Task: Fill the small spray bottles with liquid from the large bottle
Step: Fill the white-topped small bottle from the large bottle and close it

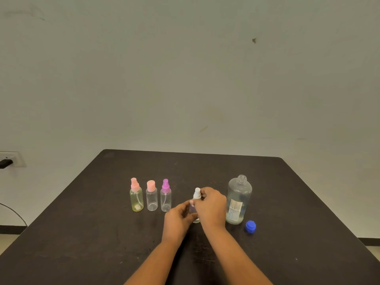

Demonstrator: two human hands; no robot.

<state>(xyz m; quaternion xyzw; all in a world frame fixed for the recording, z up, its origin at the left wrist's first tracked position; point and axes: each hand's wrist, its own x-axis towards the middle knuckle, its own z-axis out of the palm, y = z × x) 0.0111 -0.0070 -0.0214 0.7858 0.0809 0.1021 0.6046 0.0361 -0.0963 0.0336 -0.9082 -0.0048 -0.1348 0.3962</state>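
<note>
A small spray bottle with a white top stands on the dark table, mostly hidden by my hands. My left hand grips its body from the left. My right hand pinches its white spray head. To the right stands the large clear bottle, uncapped, with a little liquid at the bottom. Its blue cap lies on the table beside it. Three small spray bottles stand in a row at left: a yellowish one with a pink top, a clear one with a pink cap, and a clear one with a purple top.
The table's far edge meets a plain wall. A wall socket with a black plug sits at the far left, with a cable hanging below it.
</note>
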